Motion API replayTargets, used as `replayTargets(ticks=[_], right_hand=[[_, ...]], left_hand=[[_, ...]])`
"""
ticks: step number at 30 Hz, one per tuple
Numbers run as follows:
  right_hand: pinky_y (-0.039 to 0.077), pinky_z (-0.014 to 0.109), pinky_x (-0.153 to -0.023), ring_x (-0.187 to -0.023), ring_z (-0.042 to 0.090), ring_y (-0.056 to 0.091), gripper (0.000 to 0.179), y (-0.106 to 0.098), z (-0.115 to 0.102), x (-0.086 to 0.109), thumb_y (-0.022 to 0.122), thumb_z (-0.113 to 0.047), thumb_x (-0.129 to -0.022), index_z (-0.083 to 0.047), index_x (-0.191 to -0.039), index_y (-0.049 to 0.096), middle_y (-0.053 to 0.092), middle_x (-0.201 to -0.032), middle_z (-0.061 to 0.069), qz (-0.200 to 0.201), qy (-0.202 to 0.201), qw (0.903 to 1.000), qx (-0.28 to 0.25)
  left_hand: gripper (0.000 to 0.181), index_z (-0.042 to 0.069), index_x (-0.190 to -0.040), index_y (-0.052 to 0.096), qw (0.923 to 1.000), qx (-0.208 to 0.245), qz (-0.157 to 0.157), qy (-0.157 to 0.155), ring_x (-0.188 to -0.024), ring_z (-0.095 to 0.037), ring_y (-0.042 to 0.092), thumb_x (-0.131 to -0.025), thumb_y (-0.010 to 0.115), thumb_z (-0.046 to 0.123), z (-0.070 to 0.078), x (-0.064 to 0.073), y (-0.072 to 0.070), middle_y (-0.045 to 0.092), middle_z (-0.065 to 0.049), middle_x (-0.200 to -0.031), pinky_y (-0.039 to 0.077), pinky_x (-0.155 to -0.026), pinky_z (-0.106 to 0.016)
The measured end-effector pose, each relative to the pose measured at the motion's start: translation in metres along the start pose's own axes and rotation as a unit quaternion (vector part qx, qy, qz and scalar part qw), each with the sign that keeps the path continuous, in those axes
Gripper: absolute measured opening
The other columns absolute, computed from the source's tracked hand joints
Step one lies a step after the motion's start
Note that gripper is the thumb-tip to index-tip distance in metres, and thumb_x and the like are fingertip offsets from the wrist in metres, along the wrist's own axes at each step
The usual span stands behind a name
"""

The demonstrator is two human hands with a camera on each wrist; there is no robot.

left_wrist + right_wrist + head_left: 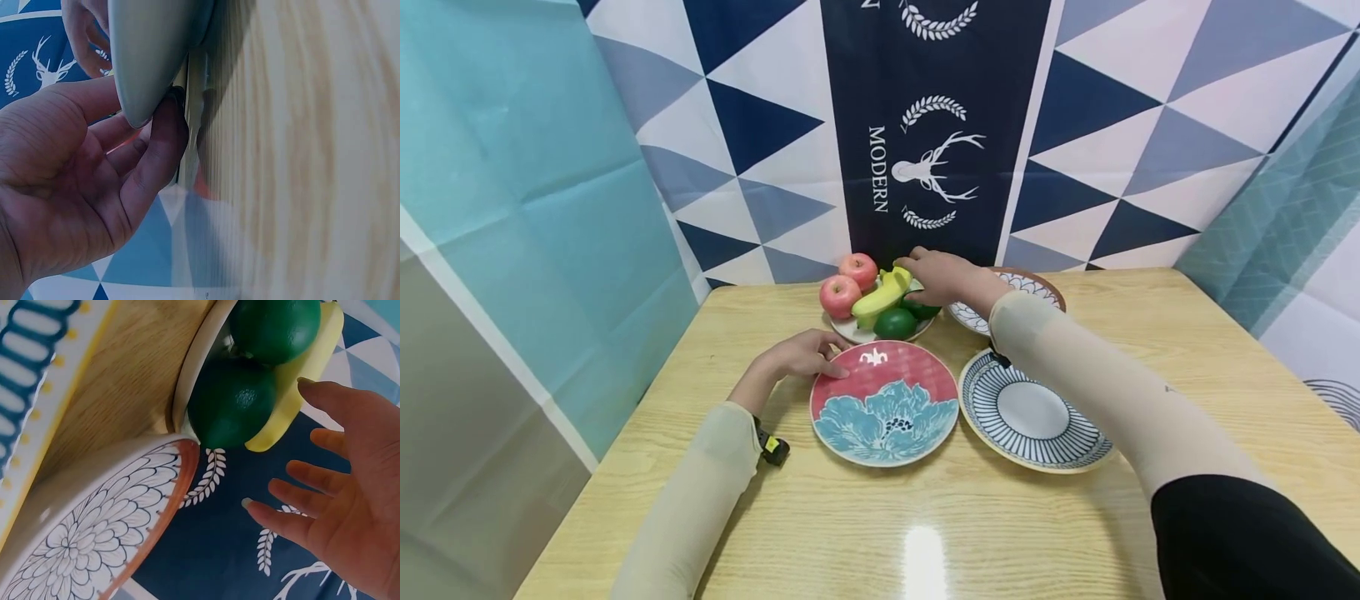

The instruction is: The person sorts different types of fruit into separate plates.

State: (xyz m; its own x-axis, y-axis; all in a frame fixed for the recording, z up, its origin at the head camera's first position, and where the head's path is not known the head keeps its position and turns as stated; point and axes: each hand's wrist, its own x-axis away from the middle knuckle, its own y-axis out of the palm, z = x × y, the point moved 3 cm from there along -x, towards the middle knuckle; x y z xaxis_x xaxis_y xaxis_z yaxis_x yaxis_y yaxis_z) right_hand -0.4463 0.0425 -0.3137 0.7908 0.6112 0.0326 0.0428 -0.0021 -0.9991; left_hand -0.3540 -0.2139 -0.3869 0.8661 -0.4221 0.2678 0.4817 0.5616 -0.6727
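Note:
My left hand [805, 354] pinches the left rim of a round plate [887, 417] with a red top and a blue flower. In the left wrist view the thumb lies over that plate's edge, and curled fingers [156, 140] reach beneath it. Behind this plate stands a fruit plate [842, 328] heaped with two pink apples [839, 297], yellow bananas [886, 292] and dark green fruits [895, 323]. My right hand [947, 277] is over the right side of the fruit, fingers spread. In the right wrist view a gap shows between its fingertips and the banana [300, 387].
To the right lies a plate with blue radial stripes [1033, 410]. Behind it is a brown-rimmed plate with a petal pattern [94, 531], partly hidden by my right arm. A patterned cloth [775, 125] hangs at the back edge of the wooden table [820, 533].

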Motion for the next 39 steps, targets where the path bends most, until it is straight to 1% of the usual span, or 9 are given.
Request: replayTargets(ticks=[7, 13, 17, 20, 24, 29, 32, 35, 39], right_hand=[[0.046, 0.053, -0.112, -0.125, 0.035, 0.056, 0.071, 0.003, -0.006, -0.004, 0.072, -0.036, -0.101, -0.012, -0.161, 0.043, 0.051, -0.148, 0.020, -0.003, -0.001, 1.0000, 0.001], [0.046, 0.053, -0.111, -0.126, 0.036, 0.056, 0.071, 0.006, -0.010, -0.006, 0.070, -0.037, -0.102, -0.010, -0.162, 0.042, 0.051, -0.148, 0.022, -0.013, 0.006, 0.9999, 0.006], [0.044, 0.054, -0.112, -0.126, 0.038, 0.056, 0.069, 0.009, -0.010, -0.007, 0.070, -0.034, -0.101, -0.009, -0.160, 0.043, 0.052, -0.145, 0.023, -0.009, 0.009, 0.9999, 0.001], [0.042, 0.056, -0.113, -0.128, 0.040, 0.055, 0.067, 0.012, -0.008, -0.005, 0.071, -0.030, -0.101, -0.008, -0.159, 0.044, 0.053, -0.142, 0.025, -0.003, 0.004, 1.0000, -0.008], [0.038, 0.058, -0.115, -0.135, 0.044, 0.051, 0.068, 0.017, -0.003, -0.004, 0.071, -0.024, -0.099, -0.006, -0.159, 0.043, 0.051, -0.147, 0.030, -0.001, -0.009, 0.9994, -0.035], [0.037, 0.058, -0.118, -0.141, 0.046, 0.046, 0.074, 0.024, 0.000, -0.003, 0.072, -0.019, -0.098, -0.005, -0.161, 0.037, 0.045, -0.153, 0.032, -0.002, -0.013, 0.9981, -0.061], [0.035, 0.058, -0.119, -0.145, 0.044, 0.043, 0.080, 0.027, 0.002, -0.002, 0.074, -0.017, -0.097, -0.008, -0.165, 0.032, 0.041, -0.158, 0.030, -0.016, 0.004, 0.9972, -0.074], [0.035, 0.057, -0.119, -0.144, 0.043, 0.044, 0.088, 0.028, 0.002, -0.001, 0.077, -0.013, -0.094, -0.011, -0.167, 0.028, 0.039, -0.160, 0.029, -0.024, 0.016, 0.9966, -0.078], [0.037, 0.056, -0.119, -0.141, 0.041, 0.047, 0.094, 0.029, 0.002, 0.001, 0.078, -0.007, -0.091, -0.015, -0.168, 0.026, 0.042, -0.159, 0.027, -0.029, 0.023, 0.9962, -0.079]], left_hand=[[0.046, 0.008, -0.136, 0.066, 1.0000, -0.004, -0.001, -0.002, -0.100, -0.025, 0.055, -0.095, 0.080, 0.023, -0.001, -0.002, 0.000, 0.063, -0.010, -0.105, 0.045, -0.085, -0.034], [0.045, 0.008, -0.135, 0.066, 1.0000, -0.005, -0.002, -0.003, -0.100, -0.025, 0.054, -0.095, 0.080, 0.023, -0.003, -0.003, 0.000, 0.063, -0.010, -0.105, 0.044, -0.084, -0.034], [0.046, 0.007, -0.135, 0.066, 1.0000, -0.003, -0.003, 0.001, -0.098, -0.024, 0.055, -0.095, 0.080, 0.022, -0.002, -0.002, 0.000, 0.064, -0.009, -0.104, 0.044, -0.084, -0.033], [0.045, 0.006, -0.134, 0.067, 1.0000, 0.000, -0.005, 0.007, -0.095, -0.023, 0.055, -0.094, 0.080, 0.020, 0.000, -0.002, -0.001, 0.064, -0.009, -0.101, 0.044, -0.083, -0.032], [0.045, 0.005, -0.135, 0.066, 1.0000, 0.000, -0.007, 0.007, -0.095, -0.022, 0.055, -0.095, 0.081, 0.020, -0.001, -0.002, -0.002, 0.065, -0.009, -0.102, 0.044, -0.084, -0.032], [0.047, 0.006, -0.136, 0.066, 1.0000, -0.004, -0.006, 0.001, -0.096, -0.023, 0.056, -0.095, 0.081, 0.022, -0.002, -0.003, 0.000, 0.065, -0.009, -0.104, 0.045, -0.084, -0.032], [0.045, 0.006, -0.135, 0.066, 1.0000, -0.001, -0.008, 0.000, -0.095, -0.022, 0.056, -0.095, 0.080, 0.021, -0.002, -0.004, 0.000, 0.065, -0.009, -0.102, 0.044, -0.083, -0.032], [0.044, 0.005, -0.134, 0.066, 1.0000, -0.001, -0.007, 0.004, -0.093, -0.022, 0.055, -0.095, 0.080, 0.019, -0.001, -0.003, -0.001, 0.064, -0.008, -0.100, 0.044, -0.082, -0.031], [0.044, 0.004, -0.133, 0.066, 0.9999, 0.000, -0.007, 0.007, -0.090, -0.021, 0.054, -0.095, 0.080, 0.019, -0.002, -0.003, -0.001, 0.064, -0.008, -0.098, 0.043, -0.080, -0.030]])
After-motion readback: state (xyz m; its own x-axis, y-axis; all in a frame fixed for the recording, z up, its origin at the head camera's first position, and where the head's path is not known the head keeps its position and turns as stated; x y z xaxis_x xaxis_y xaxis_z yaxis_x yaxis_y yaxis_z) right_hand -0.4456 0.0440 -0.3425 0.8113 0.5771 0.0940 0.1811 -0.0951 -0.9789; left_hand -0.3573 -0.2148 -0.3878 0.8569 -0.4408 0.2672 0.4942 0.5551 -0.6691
